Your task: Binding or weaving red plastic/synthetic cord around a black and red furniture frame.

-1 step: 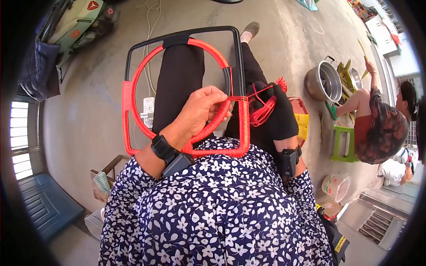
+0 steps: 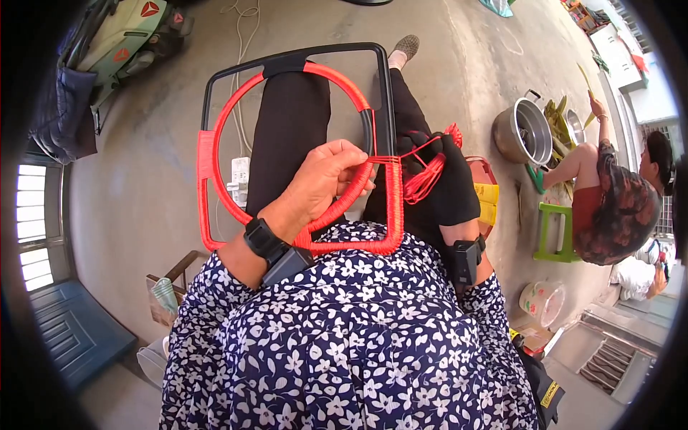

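Note:
A rounded square frame with a ring inside it rests across my lap. Red cord wraps much of both; the frame's top and upper sides and parts of the ring are black. My left hand is closed on the ring's right side, thumb and finger pinching where several red strands cross to the frame's right side. To the right, my right hand, in a black glove, is closed on a loose hank of red cord. One strand runs taut from it to the frame. The glove's fingers are partly hidden against dark trousers.
On the right a person sits beside a green stool, holding a long leaf near a metal pot. A red and yellow container stands beyond my right hand. A white power strip lies on the floor at left.
My gloved right hand has shifted very slightly to the left with the cord hank. My left hand and the frame look the same.

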Motion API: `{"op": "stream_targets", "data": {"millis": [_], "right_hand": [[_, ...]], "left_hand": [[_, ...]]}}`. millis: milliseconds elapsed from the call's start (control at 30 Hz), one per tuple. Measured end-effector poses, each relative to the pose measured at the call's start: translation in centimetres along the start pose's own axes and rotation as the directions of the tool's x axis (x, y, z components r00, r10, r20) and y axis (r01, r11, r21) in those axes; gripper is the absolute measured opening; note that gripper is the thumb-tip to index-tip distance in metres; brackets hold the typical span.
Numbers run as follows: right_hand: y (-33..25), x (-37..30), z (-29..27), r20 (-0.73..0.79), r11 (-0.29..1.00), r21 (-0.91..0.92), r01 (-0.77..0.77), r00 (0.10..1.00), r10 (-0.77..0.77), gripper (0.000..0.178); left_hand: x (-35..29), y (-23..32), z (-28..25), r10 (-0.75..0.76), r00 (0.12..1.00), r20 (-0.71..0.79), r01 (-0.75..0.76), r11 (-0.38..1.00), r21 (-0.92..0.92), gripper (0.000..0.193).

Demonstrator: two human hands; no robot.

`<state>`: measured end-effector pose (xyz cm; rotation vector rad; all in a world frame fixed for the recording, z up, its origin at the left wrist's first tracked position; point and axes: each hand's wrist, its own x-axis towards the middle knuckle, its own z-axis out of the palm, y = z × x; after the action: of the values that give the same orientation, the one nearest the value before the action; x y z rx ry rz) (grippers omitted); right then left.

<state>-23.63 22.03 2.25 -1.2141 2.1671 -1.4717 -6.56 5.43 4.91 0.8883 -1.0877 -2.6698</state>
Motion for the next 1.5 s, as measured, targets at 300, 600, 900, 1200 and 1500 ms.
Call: {"op": "stream_targets", "data": {"millis": [300,600,900,1200,1500], "right_hand": [[1.1,1.3,0.2,0.514,-0.206,0.855,-0.475,0.829,0.221,0.021],[-1.5,4.7,-2.9,-0.122,0.954,0.003,-0.301,0.946,0.299,0.021],[-9.0,4.7,1.0,0.135,0.878,-0.205,0.432,0.901,-0.412,0.025],[0.3,3.9,-0.2,0.021,0.986,0.162,-0.038,0.999,0.035,0.017],[-2.2,4.1,-0.3,0.476,0.981,0.144,0.132,0.859,-0.186,0.036]], "left_hand": [[-0.2,0.0,0.2,-0.043,0.998,0.045,0.043,0.999,-0.007,0.016],[0.0,0.0,0.6,0.043,0.999,-0.024,-0.041,0.995,0.091,0.028],[0.0,-0.3,0.6,0.274,0.952,-0.137,-0.268,0.961,0.063,0.03],[0.7,-0.9,-0.4,0.234,0.963,-0.135,-0.181,0.93,0.32,0.017],[1.0,-1.0,-0.4,0.143,0.99,0.017,-0.142,0.99,-0.026,0.024]]}}
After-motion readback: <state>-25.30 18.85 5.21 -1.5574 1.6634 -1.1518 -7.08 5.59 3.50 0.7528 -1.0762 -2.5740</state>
